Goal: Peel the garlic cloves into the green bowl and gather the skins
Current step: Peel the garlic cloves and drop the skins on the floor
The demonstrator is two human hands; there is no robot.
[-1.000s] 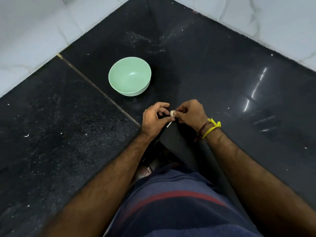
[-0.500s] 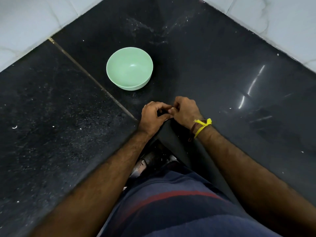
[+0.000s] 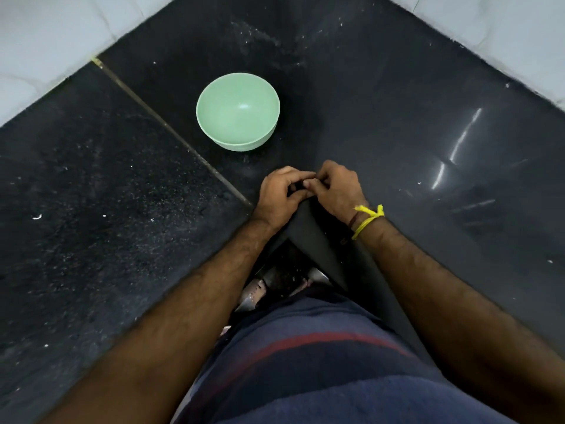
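Barely started, by the look of it. Pale green round plastic bowl (image 3: pixel 238 111) sitting empty on the black polished stone counter (image 3: pixel 382 102), no peeled cloves inside. No pile of skins anywhere either, just tiny pale flecks scattered over the dark slab, too small to call. So pretty much everything left: peel, drop into the bowl, gather skins.

Left hand (image 3: pixel 279 197) and right hand (image 3: pixel 336 191) pushed together at the near corner of the counter, well short of the bowl. Fingers curled in tight on both, tips meeting in the middle (image 3: pixel 307 187). Probably pinching a garlic clove between them and working at the skin, but clove itself hidden behind the fingers, so can't tell for sure. Yellow thread bracelet (image 3: pixel 367 220) on the right wrist.
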